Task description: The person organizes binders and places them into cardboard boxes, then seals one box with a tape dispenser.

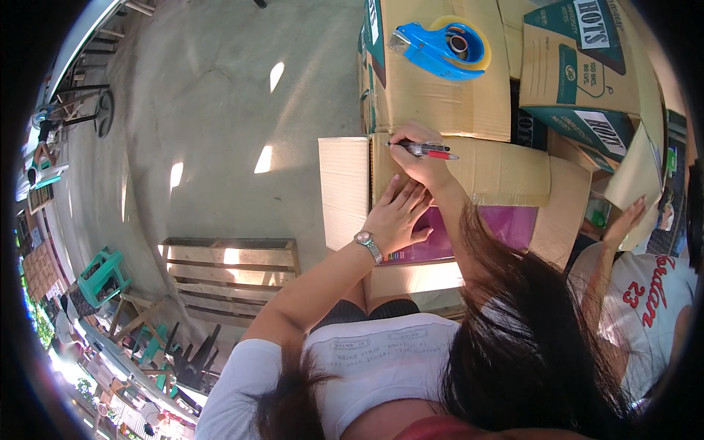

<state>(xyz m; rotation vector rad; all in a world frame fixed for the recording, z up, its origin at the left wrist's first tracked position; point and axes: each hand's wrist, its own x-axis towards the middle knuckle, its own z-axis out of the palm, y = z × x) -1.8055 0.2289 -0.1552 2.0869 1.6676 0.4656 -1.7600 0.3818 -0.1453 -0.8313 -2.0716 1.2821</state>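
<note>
Pens (440, 154) (looks like 2) over far-L corner of open carton (506, 172); R hand (418, 152) pinching w/ fingers. Prob. light, stiff, smooth; best held low on barrel. L hand (396, 213) flat on carton, fingers slightly spread. Carton x1: prob. stiff, flaps bendy; grip corners. Beyond carton: 1 closed box (440, 106), 1 blue tape dispenser (429, 55) atop. L of carton: 1 wooden pallet (220, 272). R: 1 co-worker hand (631, 215).
</note>
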